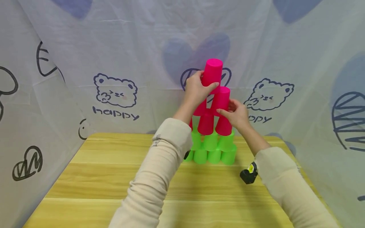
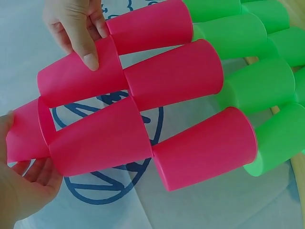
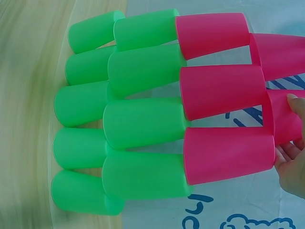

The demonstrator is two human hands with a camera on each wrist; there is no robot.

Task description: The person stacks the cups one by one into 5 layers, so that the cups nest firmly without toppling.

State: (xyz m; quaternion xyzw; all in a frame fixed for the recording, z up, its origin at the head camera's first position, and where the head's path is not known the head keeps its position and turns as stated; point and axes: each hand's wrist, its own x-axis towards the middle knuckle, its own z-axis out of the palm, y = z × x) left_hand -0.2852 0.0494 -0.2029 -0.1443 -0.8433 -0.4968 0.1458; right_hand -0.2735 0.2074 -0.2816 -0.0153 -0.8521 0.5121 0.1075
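Note:
Upside-down plastic cups form a pyramid, pink above and green below. Its single top pink cup [image 1: 214, 71] stands across two pink cups, and my left hand [image 1: 196, 90] holds it with thumb and fingers around its lower part. My right hand [image 1: 239, 114] grips the right-hand pink cup [image 1: 222, 98] one tier lower, thumb in front. The left wrist view shows the top cup's rim touching the bases of both cups under it. A row of three pink cups [image 3: 221, 93] comes beneath those, resting on two rows of green cups [image 3: 143, 121].
The pyramid stands near the back of a wood-grain table [image 1: 114, 180]. Behind it hangs a pale curtain [image 1: 154, 53] with hearts and bear drawings, close to the cups. A black wrist camera [image 1: 248, 174] is by the right sleeve.

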